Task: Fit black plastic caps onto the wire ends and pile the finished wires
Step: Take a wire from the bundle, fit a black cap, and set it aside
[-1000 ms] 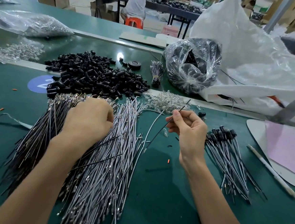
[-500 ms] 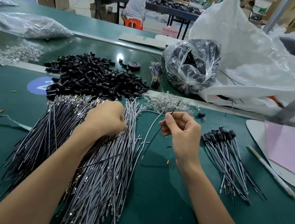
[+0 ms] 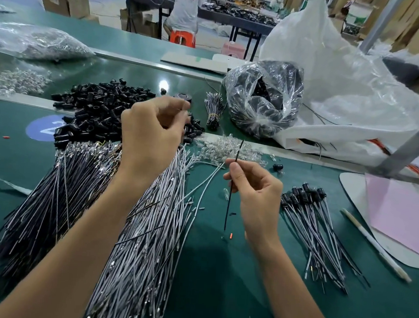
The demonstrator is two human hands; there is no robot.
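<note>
My right hand pinches one thin black wire between thumb and forefinger, holding it almost upright above the green table. My left hand hovers with curled fingers over the near edge of the heap of black plastic caps; motion blur hides whether it holds a cap. Below my left arm lie a pile of black wires and a pile of grey wires. The finished wires, capped at their far ends, lie to the right of my right hand.
Clear small parts and a loose cap lie beyond my right hand. A clear bag of black parts and a big white sack stand at the back right. A pen and pink paper lie far right.
My left hand has lifted off the wire piles and gone forward to the cap heap. My right hand has turned the black wire more upright.
</note>
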